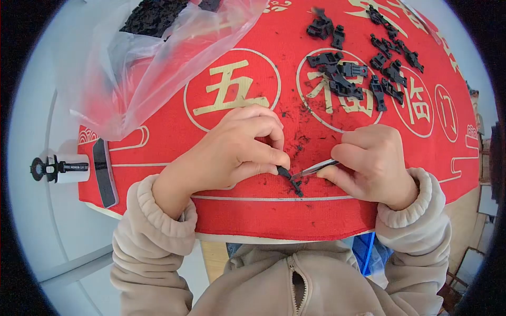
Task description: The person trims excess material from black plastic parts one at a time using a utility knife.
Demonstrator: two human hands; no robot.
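My left hand (243,146) pinches one end of a small black plastic part (290,180) between thumb and fingertips, low over the red mat. From the right, my right hand (369,164) is closed round a slim metal tool (318,167), whose tip points left and meets or nearly meets the black part. The rest of the tool is hidden inside the fist. Small black scraps (301,143) lie scattered on the mat between and beyond the hands. Several black parts (342,79) form a loose group farther back on the right.
The red mat (158,184) has gold characters. A clear plastic bag (132,79) with black pieces (153,17) lies at the back left. A dark flat object (104,174) rests at the left edge, beside a white cylinder with a black item (71,167). Something blue (363,250) shows below the mat.
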